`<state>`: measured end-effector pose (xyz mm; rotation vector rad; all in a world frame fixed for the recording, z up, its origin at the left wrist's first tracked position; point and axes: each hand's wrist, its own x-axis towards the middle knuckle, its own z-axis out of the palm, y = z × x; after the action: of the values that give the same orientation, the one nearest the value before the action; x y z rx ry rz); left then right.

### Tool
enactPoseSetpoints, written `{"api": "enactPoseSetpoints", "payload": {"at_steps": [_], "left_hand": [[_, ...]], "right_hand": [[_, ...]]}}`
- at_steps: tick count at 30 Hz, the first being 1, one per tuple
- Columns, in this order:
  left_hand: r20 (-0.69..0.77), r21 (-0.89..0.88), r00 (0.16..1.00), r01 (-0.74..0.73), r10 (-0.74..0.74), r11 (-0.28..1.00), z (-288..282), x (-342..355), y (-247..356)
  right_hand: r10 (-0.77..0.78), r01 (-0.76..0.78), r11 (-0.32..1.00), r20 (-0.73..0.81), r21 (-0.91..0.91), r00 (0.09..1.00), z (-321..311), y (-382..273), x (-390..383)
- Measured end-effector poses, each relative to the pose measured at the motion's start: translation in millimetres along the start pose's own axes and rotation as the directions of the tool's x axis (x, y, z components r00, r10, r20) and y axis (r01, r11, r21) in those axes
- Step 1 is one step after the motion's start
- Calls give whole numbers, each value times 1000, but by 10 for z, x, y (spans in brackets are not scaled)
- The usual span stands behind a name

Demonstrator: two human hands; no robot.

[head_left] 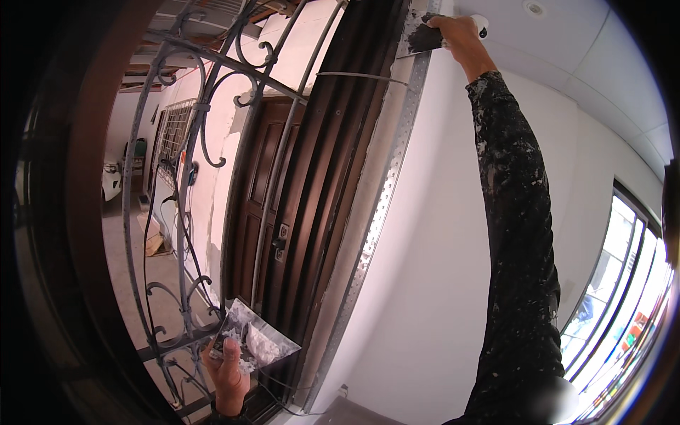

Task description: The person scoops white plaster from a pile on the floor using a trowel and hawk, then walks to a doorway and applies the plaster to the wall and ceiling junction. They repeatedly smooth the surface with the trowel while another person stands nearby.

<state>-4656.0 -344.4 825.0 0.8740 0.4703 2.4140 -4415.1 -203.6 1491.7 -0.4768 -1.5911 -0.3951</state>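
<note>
At the top, my right hand [459, 39] is closed round a wide flat scraper [419, 37] smeared with dark and pale residue. The blade lies at the upper end of the wall edge beside the door frame. Down at the lower left, my left hand [228, 374] grips a broad metal putty blade [285, 344], its thumb on the near side. A lump of white putty [262, 347] sits on that blade. A perforated metal corner strip [388, 185] runs up the wall edge between the two hands. My right sleeve is black and spattered with white.
A dark brown door frame [333, 142] and a wooden door [265, 163] stand left of the strip. Grey scrolled ironwork [190, 120] rises at the left. A white wall [432, 234] spreads to the right, towards a window [613, 262]. A cable [287, 405] hangs low.
</note>
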Motion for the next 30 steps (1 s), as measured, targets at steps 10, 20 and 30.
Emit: {"api": "enactPoseSetpoints", "payload": {"at_steps": [10, 20, 30], "left_hand": [[32, 167, 991, -133, 130, 977, -193, -24, -136], [37, 104, 995, -101, 98, 989, -151, 2, -57], [31, -37, 999, 16, -15, 999, -138, 40, 15]], "right_hand": [[-77, 97, 971, -96, 220, 992, -335, -36, -176], [25, -20, 988, -29, 153, 999, -51, -80, -6], [18, -13, 988, -28, 155, 999, 3, -51, -1]]}}
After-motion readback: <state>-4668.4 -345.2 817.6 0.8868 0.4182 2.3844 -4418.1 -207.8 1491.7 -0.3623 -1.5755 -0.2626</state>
